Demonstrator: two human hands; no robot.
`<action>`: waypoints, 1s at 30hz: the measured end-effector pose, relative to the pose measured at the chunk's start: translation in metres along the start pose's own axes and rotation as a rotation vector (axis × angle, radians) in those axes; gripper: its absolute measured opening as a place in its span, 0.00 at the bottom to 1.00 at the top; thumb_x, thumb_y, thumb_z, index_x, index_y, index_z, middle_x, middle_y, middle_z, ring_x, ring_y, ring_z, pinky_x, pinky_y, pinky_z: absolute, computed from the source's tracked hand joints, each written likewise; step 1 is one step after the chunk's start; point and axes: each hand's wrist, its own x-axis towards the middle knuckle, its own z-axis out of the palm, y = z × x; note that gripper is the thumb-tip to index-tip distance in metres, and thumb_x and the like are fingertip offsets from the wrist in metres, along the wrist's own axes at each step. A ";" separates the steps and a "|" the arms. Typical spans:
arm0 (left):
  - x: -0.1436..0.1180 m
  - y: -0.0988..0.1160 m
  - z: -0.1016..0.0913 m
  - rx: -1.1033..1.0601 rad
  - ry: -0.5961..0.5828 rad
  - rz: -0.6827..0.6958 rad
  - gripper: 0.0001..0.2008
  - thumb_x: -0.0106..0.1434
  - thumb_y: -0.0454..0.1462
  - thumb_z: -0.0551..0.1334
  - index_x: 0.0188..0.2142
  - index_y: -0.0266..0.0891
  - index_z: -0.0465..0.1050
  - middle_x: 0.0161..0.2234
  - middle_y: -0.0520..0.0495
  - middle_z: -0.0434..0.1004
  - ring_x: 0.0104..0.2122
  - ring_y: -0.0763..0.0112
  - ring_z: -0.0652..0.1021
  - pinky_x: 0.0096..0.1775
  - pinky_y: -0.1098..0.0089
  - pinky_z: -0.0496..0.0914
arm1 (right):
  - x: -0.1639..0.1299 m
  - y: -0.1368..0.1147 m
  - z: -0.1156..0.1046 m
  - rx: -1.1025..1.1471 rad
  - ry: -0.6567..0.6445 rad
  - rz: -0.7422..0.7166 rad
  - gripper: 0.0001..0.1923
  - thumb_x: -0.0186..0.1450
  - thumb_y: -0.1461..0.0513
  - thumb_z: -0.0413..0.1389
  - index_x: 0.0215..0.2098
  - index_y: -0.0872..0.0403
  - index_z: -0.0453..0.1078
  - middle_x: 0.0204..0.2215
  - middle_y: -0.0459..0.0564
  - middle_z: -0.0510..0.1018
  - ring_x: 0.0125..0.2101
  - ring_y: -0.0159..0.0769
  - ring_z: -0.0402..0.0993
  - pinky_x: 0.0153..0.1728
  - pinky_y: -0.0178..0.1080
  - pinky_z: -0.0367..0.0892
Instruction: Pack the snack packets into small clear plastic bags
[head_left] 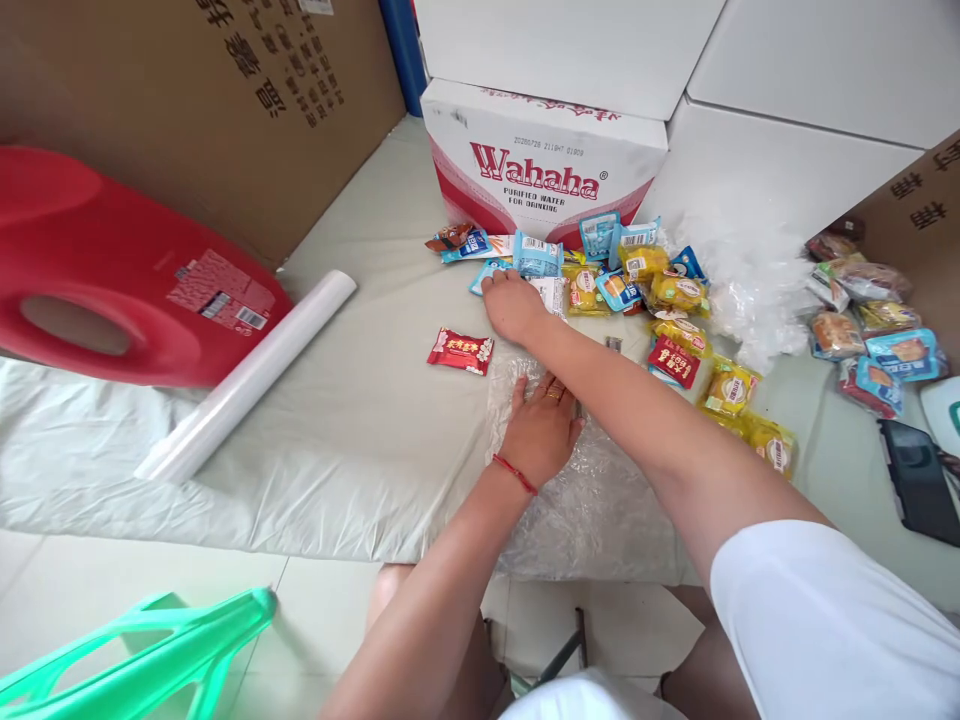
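My left hand (541, 428), with a red string on its wrist, lies flat with fingers apart on a clear plastic sheet (577, 515) at the table's front edge. Across it reaches my right arm. My right hand (516, 305) is curled over a small light-blue snack packet (491, 270), its fingertips partly hidden. Beside that hand are a white packet (551, 294) and a blue-and-white packet (538, 256). A red wrapped snack (460, 351) lies by itself to the left of both hands.
Several yellow-wrapped snacks (585, 290) spread rightward before a Wahaha carton (547, 165). Crumpled clear plastic (754, 290) lies right of them, then more bread packets (904, 355) and a dark phone (919, 478). At left are a film roll (251, 375) and a red jug (142, 250).
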 end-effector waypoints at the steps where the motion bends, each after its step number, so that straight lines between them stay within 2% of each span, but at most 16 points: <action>1: 0.000 -0.001 0.000 -0.001 0.002 0.010 0.25 0.71 0.39 0.55 0.66 0.40 0.62 0.68 0.35 0.64 0.70 0.52 0.60 0.69 0.38 0.45 | 0.002 0.002 0.002 -0.002 0.009 0.000 0.22 0.70 0.72 0.42 0.56 0.68 0.71 0.55 0.71 0.74 0.56 0.56 0.67 0.51 0.49 0.65; 4: -0.002 -0.002 0.000 -0.010 0.009 0.039 0.26 0.71 0.38 0.55 0.67 0.40 0.60 0.70 0.36 0.60 0.71 0.53 0.58 0.69 0.37 0.46 | 0.003 0.012 -0.002 0.032 0.014 -0.012 0.20 0.70 0.72 0.43 0.51 0.66 0.75 0.51 0.69 0.77 0.53 0.54 0.72 0.50 0.48 0.67; 6: -0.005 -0.002 -0.002 -0.021 0.020 0.053 0.26 0.71 0.38 0.54 0.67 0.38 0.60 0.71 0.36 0.58 0.71 0.53 0.57 0.69 0.37 0.47 | -0.002 0.019 -0.014 0.054 0.029 0.023 0.18 0.70 0.71 0.46 0.51 0.64 0.75 0.50 0.68 0.79 0.50 0.52 0.75 0.48 0.47 0.68; 9: -0.010 -0.003 -0.009 -0.038 0.084 0.120 0.24 0.73 0.38 0.52 0.65 0.36 0.64 0.71 0.37 0.57 0.73 0.55 0.55 0.70 0.42 0.47 | -0.030 0.033 -0.042 0.175 0.174 0.141 0.15 0.72 0.65 0.49 0.50 0.61 0.75 0.48 0.63 0.80 0.45 0.46 0.77 0.43 0.43 0.69; 11: -0.013 -0.007 -0.016 -0.046 0.126 0.161 0.22 0.73 0.37 0.50 0.64 0.37 0.66 0.71 0.39 0.60 0.72 0.59 0.55 0.71 0.47 0.48 | -0.065 0.049 -0.062 0.555 0.428 0.258 0.12 0.72 0.63 0.51 0.47 0.56 0.75 0.41 0.55 0.82 0.37 0.38 0.78 0.36 0.37 0.69; 13: -0.015 -0.014 -0.020 -0.036 0.111 0.141 0.21 0.73 0.34 0.48 0.62 0.38 0.69 0.68 0.40 0.66 0.71 0.61 0.59 0.70 0.48 0.50 | -0.110 0.068 -0.078 0.676 0.486 0.286 0.14 0.74 0.59 0.47 0.48 0.50 0.74 0.36 0.49 0.81 0.25 0.33 0.73 0.24 0.35 0.65; 14: -0.016 -0.018 -0.021 -0.023 0.087 0.111 0.21 0.73 0.33 0.48 0.61 0.38 0.69 0.67 0.40 0.68 0.70 0.60 0.61 0.70 0.46 0.51 | -0.135 0.078 -0.083 0.845 0.525 0.280 0.10 0.71 0.59 0.52 0.44 0.47 0.75 0.37 0.48 0.81 0.22 0.32 0.71 0.20 0.35 0.63; 15: -0.017 -0.021 -0.021 -0.008 0.060 0.079 0.21 0.72 0.33 0.48 0.61 0.39 0.69 0.66 0.40 0.69 0.70 0.59 0.61 0.69 0.44 0.52 | -0.160 0.086 -0.086 0.988 0.553 0.274 0.07 0.69 0.60 0.55 0.38 0.45 0.75 0.41 0.47 0.81 0.23 0.32 0.71 0.20 0.36 0.63; 16: -0.017 -0.025 -0.020 0.007 0.038 0.055 0.22 0.72 0.33 0.49 0.61 0.39 0.69 0.67 0.40 0.68 0.70 0.57 0.61 0.68 0.42 0.52 | -0.183 0.092 -0.086 1.092 0.591 0.297 0.06 0.66 0.62 0.57 0.31 0.46 0.74 0.40 0.47 0.81 0.25 0.33 0.73 0.19 0.35 0.63; 19: -0.017 -0.031 -0.015 0.035 0.020 0.033 0.24 0.71 0.34 0.50 0.65 0.40 0.64 0.70 0.41 0.61 0.71 0.56 0.60 0.68 0.40 0.52 | -0.240 0.097 -0.077 1.266 0.481 0.432 0.06 0.59 0.65 0.61 0.25 0.49 0.72 0.30 0.47 0.77 0.22 0.31 0.69 0.16 0.34 0.60; 22: -0.015 -0.031 -0.013 0.043 0.025 0.030 0.25 0.71 0.34 0.51 0.66 0.39 0.63 0.71 0.41 0.59 0.71 0.57 0.58 0.69 0.41 0.51 | -0.268 0.086 -0.063 1.331 0.438 0.401 0.07 0.58 0.65 0.60 0.23 0.52 0.71 0.28 0.46 0.74 0.25 0.32 0.70 0.21 0.34 0.63; 25: -0.013 -0.032 -0.015 0.030 -0.002 0.019 0.26 0.70 0.33 0.50 0.66 0.38 0.63 0.71 0.41 0.58 0.72 0.58 0.57 0.69 0.40 0.49 | -0.273 0.071 -0.052 1.271 0.421 0.243 0.09 0.61 0.66 0.57 0.23 0.52 0.71 0.30 0.48 0.76 0.31 0.34 0.72 0.30 0.36 0.66; 30: -0.007 -0.040 -0.023 -0.008 -0.049 0.026 0.30 0.66 0.27 0.49 0.65 0.42 0.65 0.71 0.42 0.59 0.71 0.61 0.59 0.69 0.42 0.50 | -0.257 0.048 -0.042 1.108 0.191 -0.015 0.13 0.66 0.67 0.51 0.24 0.52 0.70 0.34 0.49 0.76 0.34 0.35 0.73 0.39 0.40 0.70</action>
